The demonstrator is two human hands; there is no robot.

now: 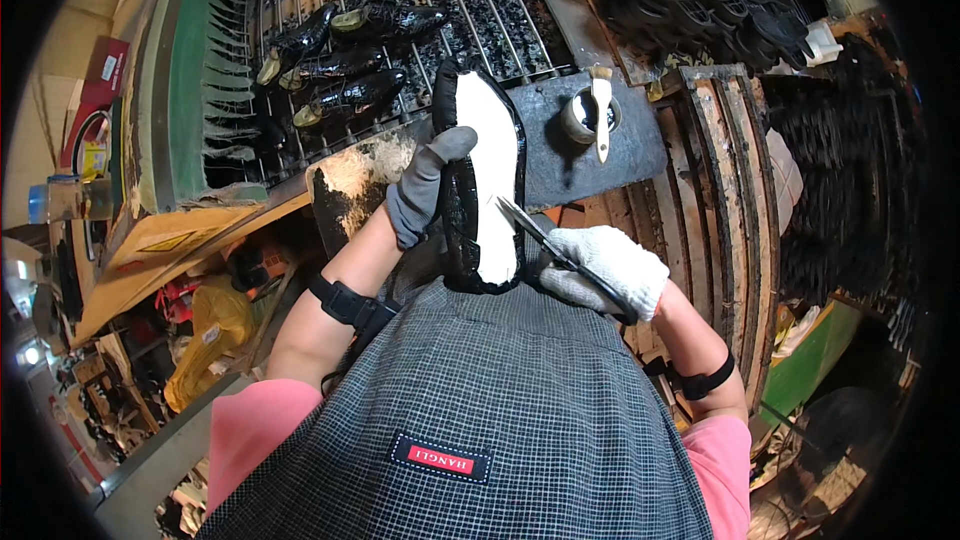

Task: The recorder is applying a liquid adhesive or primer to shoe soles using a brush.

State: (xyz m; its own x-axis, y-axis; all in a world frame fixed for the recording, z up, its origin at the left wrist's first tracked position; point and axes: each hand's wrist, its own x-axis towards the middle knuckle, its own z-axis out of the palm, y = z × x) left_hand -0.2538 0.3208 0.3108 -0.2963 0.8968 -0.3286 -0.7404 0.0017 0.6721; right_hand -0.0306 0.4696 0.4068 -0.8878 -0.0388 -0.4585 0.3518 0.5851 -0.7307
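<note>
Inspector A: Colour of the shoe (488, 160)?
Inspector B: Underside white; surround glossy black.
A: Left hand (428, 183)?
B: Gloved in grey. Right hand (612, 265) gloved in white. Scissors (566, 254) black-handled.
A: Apron (450, 380)?
B: Blackish, with a fine pale grid; its label (441, 458) red on black, edged with white dashes. Sleeves (262, 425) plain pink.
A: Slab (640, 145)?
B: Blue-grey. Brush (602, 112) off-white. Racked shoes (352, 93) glossy black, yellowish-green linings.

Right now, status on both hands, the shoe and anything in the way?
Gray-gloved left hand holds black shoe, white underside toward camera. White-gloved right hand holds scissors, tips over the underside. Brush lies across cup, clear of both hands.
</note>
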